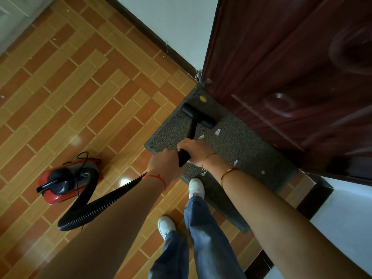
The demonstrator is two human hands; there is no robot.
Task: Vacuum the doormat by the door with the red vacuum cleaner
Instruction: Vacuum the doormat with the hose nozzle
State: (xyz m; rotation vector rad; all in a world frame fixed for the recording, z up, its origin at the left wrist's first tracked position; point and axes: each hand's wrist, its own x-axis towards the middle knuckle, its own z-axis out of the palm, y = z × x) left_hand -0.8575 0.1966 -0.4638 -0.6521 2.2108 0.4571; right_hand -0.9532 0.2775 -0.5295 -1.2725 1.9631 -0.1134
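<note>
Nearest, two white shoes (196, 187) below jeans, one stepping on the doormat's near edge. Just above, left hand (164, 165) and right hand (194, 151) side by side, both wrapped around the black wand (192, 128), left lower near the hose end, right higher. Behind the left forearm, ribbed black hose (96, 208) looping across the tiled floor (80, 87) to the red vacuum cleaner (68, 183), well left of the hands. Beyond the grip, T-shaped nozzle (198, 115) flat on the grey doormat (241, 146), near its far end. Paper scraps (217, 131) scattered right of the wand. Farthest, dark red door (291, 67) bordering the mat.
</note>
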